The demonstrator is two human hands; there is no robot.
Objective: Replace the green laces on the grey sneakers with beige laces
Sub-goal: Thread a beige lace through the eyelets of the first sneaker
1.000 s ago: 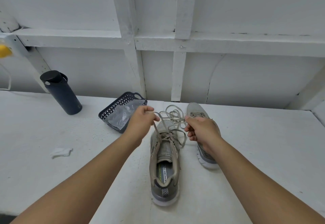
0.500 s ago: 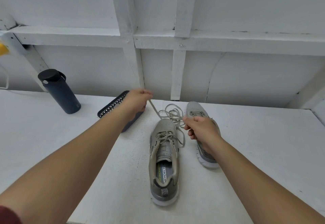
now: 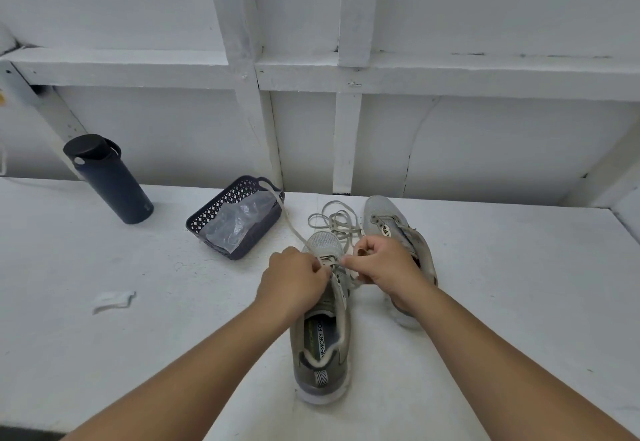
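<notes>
Two sneakers stand side by side on the table [image 3: 485, 284], the left sneaker [image 3: 323, 347] nearer, the right sneaker [image 3: 398, 232] farther. Both hands, left hand [image 3: 294, 277] and right hand [image 3: 388, 264], meet over the left sneaker's front. Loose lace [image 3: 334, 220] lies behind it. The basket [image 3: 239, 218] sits to the far left, a bag [image 3: 235, 222] in it; the bottle [image 3: 107, 179] farther left; a paper scrap [image 3: 112, 300] near left.

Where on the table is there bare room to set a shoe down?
Free: the right side of the table, beyond the right sneaker, and the stretch between the bottle and paper scrap. Crowded: around the basket, loose lace and both hands.
</notes>
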